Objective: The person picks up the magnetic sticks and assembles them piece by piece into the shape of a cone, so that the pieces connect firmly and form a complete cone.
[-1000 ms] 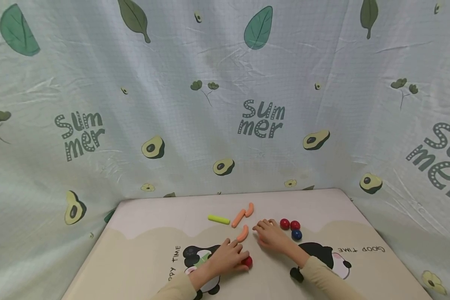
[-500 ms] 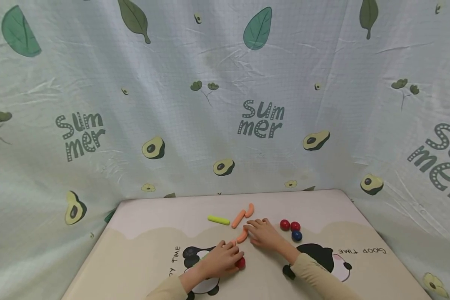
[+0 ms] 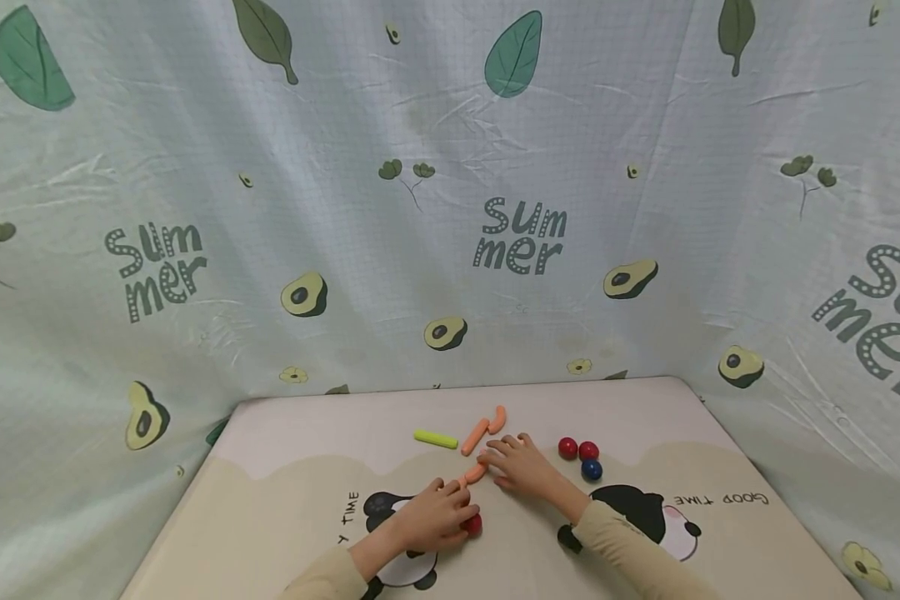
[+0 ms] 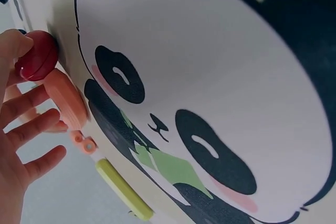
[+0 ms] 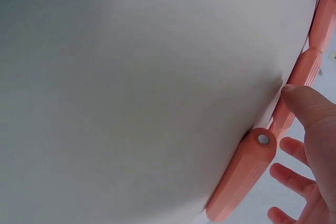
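Note:
My left hand (image 3: pixel 435 515) pinches a red ball (image 3: pixel 473 525) between thumb and fingers, low over the table. An orange rod (image 4: pixel 65 98) lies against the ball in the left wrist view, close to the fingers. My right hand (image 3: pixel 521 468) pinches a curved orange rod (image 3: pixel 477 472), its thumb (image 5: pixel 299 98) pressed on the rod's side. This rod lines up end to end with the left hand's orange rod (image 5: pixel 323 19); whether they touch firmly I cannot tell. Nearer the right wrist camera lies another orange rod (image 5: pixel 241 177) with a silver disc in its end.
Beyond the hands lie a straight orange rod (image 3: pixel 476 436), a curved orange rod (image 3: pixel 498 419) and a yellow-green rod (image 3: pixel 436 438). Two red balls (image 3: pixel 567 448) and a blue ball (image 3: pixel 591 470) sit together at the right. A patterned cloth (image 3: pixel 525 333) hangs behind the table (image 3: pixel 285 425).
My left hand has shifted left with the red ball. My right hand has moved left onto the curved orange rod, which has slid left and towards me, up to the left hand's rod.

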A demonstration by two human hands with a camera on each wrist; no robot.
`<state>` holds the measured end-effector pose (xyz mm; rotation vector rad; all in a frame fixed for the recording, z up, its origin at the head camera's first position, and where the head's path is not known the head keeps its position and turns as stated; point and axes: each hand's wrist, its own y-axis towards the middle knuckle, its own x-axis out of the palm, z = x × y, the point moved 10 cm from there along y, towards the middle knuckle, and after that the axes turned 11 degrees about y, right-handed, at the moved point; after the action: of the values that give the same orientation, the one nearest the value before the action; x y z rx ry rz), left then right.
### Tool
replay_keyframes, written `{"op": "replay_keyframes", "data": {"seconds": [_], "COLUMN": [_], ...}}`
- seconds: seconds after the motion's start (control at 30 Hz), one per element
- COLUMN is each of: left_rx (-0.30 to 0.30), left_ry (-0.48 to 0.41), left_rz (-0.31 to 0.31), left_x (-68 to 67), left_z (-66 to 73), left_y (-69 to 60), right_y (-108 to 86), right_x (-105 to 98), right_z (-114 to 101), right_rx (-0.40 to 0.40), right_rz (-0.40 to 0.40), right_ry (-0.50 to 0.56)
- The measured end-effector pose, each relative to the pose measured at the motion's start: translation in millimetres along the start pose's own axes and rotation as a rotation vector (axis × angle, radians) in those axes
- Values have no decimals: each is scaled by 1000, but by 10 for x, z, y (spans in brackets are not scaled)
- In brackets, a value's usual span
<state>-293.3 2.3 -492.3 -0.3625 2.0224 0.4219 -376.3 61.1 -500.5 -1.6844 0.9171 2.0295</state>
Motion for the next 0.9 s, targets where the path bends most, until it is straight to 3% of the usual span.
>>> {"op": "replay_keyframes", "data": {"seconds": [0.17,0.47,0.9], "left_rx": [12,14,7], "left_ry": [-18,-55,-43], "left_rz": [12,12,17], "left_x": [2,-7,5], "left_z": [10,-8,-19], "left_y": [0,-10,-29], "right_y": [38,47,2], "right_x": [21,-51,-27], "right_z": [-21,-82,-59], "right_rx": [0,-74,-36], "right_rz": [-2,136,69], "right_ry": [22,-34,-76]}}
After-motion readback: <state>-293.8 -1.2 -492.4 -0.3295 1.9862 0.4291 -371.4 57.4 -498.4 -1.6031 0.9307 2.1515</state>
